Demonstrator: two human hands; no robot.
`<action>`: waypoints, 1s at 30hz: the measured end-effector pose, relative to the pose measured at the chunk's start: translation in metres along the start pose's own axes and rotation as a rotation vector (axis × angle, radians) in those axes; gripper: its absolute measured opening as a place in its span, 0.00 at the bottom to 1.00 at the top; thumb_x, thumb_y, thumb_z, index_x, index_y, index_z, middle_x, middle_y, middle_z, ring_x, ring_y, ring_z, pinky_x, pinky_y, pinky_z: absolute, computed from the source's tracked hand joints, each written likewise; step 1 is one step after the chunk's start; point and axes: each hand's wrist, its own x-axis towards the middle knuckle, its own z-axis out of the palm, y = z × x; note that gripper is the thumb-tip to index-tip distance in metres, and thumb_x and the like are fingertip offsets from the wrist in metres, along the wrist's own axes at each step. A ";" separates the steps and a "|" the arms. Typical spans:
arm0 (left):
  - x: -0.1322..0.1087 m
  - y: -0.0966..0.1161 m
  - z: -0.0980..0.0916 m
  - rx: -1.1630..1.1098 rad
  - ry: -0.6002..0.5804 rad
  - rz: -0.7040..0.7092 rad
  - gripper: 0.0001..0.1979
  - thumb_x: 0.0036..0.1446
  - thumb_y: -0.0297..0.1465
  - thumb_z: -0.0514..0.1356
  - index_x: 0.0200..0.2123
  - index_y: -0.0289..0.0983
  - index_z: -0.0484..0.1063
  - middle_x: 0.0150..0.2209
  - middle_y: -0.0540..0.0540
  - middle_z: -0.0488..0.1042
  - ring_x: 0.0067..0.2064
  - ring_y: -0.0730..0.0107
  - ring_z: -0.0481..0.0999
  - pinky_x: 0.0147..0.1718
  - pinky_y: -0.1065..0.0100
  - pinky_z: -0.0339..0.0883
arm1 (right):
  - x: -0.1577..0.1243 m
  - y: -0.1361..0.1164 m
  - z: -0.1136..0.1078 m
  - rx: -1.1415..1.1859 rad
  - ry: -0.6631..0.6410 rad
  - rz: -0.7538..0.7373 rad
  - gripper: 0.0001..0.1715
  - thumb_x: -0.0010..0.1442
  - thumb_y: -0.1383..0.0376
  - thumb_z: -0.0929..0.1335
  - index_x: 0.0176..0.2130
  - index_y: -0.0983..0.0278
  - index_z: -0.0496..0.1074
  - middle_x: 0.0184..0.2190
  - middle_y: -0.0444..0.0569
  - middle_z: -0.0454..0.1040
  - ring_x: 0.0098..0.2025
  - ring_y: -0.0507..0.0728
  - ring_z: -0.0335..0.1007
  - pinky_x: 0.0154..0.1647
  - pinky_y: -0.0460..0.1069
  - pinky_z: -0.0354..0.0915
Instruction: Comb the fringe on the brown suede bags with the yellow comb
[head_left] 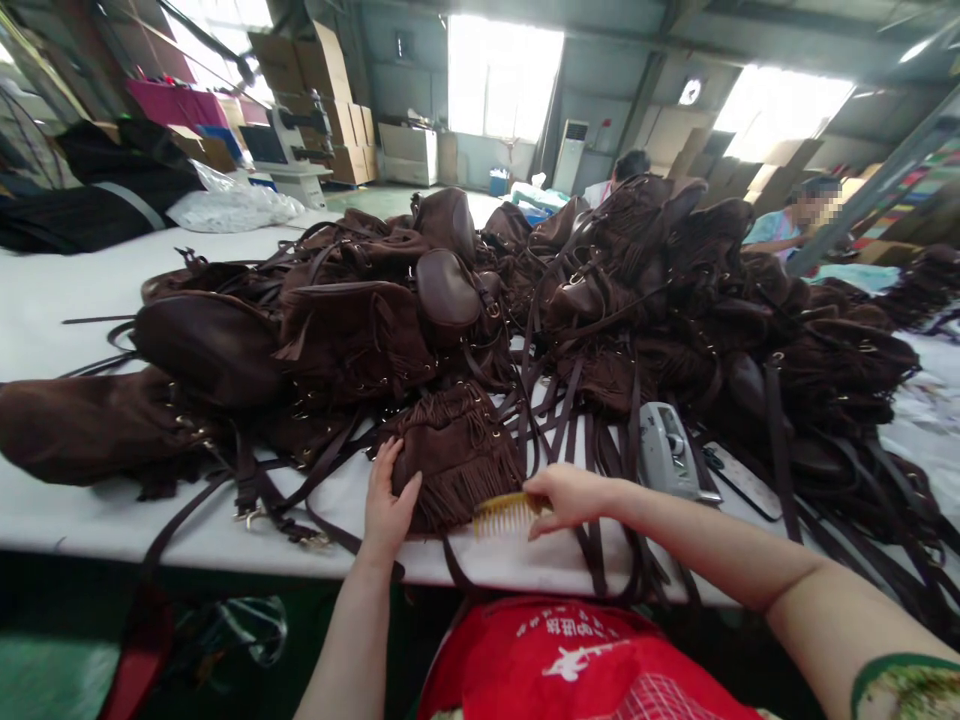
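Observation:
A dark brown fringed bag (457, 450) lies on the white table in front of me. On its left end rests my left hand (390, 500), the thumb apart from the other fingers. Closed around one end of a yellow comb (501, 514) is my right hand (566, 498). The comb's teeth point down at the lower right edge of the bag, by the fringe tips. Whether the teeth touch the fringe I cannot tell.
Brown bags (352, 330) with long straps are heaped across the white table (67, 520). To the right lie a grey device (666, 450) and a phone (739, 480). Straps hang over the near edge. Another person (780, 225) is behind the heap at right.

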 end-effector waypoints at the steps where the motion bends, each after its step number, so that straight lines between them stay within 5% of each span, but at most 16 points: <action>1: 0.000 0.001 0.000 0.015 0.010 0.009 0.25 0.57 0.34 0.57 0.58 0.41 0.60 0.61 0.41 0.59 0.64 0.56 0.55 0.62 0.50 0.48 | 0.005 0.005 -0.008 0.046 0.119 0.063 0.22 0.46 0.49 0.72 0.31 0.64 0.70 0.25 0.43 0.71 0.25 0.50 0.62 0.24 0.44 0.51; 4: -0.002 0.004 -0.001 0.074 0.046 0.010 0.26 0.57 0.36 0.58 0.58 0.41 0.59 0.62 0.39 0.57 0.64 0.54 0.54 0.62 0.49 0.49 | 0.028 0.022 -0.031 0.125 0.438 0.254 0.18 0.46 0.62 0.73 0.38 0.65 0.69 0.33 0.45 0.73 0.32 0.52 0.65 0.30 0.44 0.56; 8: -0.004 -0.002 -0.001 0.113 0.080 -0.055 0.28 0.56 0.39 0.58 0.59 0.41 0.58 0.62 0.38 0.53 0.64 0.49 0.53 0.60 0.45 0.50 | 0.056 0.031 -0.052 0.132 0.555 0.354 0.10 0.54 0.68 0.67 0.39 0.67 0.70 0.34 0.49 0.74 0.34 0.53 0.68 0.33 0.45 0.59; 14: -0.005 -0.004 -0.002 0.074 0.058 -0.086 0.29 0.55 0.38 0.59 0.59 0.42 0.58 0.58 0.37 0.59 0.62 0.49 0.56 0.60 0.44 0.51 | 0.057 -0.009 -0.043 0.081 0.364 0.148 0.24 0.45 0.56 0.73 0.43 0.60 0.71 0.39 0.46 0.74 0.39 0.56 0.69 0.36 0.46 0.60; 18: -0.005 -0.002 -0.001 0.071 0.059 -0.085 0.29 0.54 0.37 0.60 0.58 0.40 0.58 0.56 0.37 0.62 0.61 0.51 0.58 0.59 0.47 0.53 | 0.057 -0.025 -0.034 0.033 0.161 0.226 0.13 0.53 0.56 0.67 0.38 0.59 0.72 0.33 0.44 0.75 0.33 0.54 0.69 0.29 0.45 0.57; 21: -0.005 -0.001 0.000 0.072 0.078 -0.084 0.29 0.53 0.37 0.61 0.58 0.39 0.59 0.55 0.37 0.63 0.59 0.52 0.60 0.59 0.48 0.54 | 0.059 -0.024 -0.031 0.006 0.143 0.309 0.14 0.58 0.56 0.63 0.34 0.62 0.72 0.30 0.46 0.75 0.32 0.55 0.69 0.27 0.46 0.54; 25: -0.006 0.001 0.001 0.064 0.088 -0.069 0.29 0.54 0.36 0.61 0.58 0.39 0.59 0.55 0.38 0.63 0.58 0.54 0.62 0.59 0.51 0.55 | 0.052 -0.023 -0.031 -0.003 0.125 0.343 0.15 0.55 0.56 0.66 0.42 0.60 0.71 0.33 0.45 0.75 0.32 0.55 0.70 0.26 0.46 0.54; 30: -0.006 0.002 0.000 0.059 0.095 -0.062 0.30 0.53 0.36 0.62 0.58 0.39 0.58 0.55 0.39 0.64 0.58 0.55 0.62 0.58 0.51 0.56 | 0.036 -0.032 -0.027 -0.064 0.197 0.364 0.23 0.60 0.47 0.61 0.41 0.62 0.70 0.35 0.48 0.75 0.37 0.57 0.71 0.32 0.47 0.57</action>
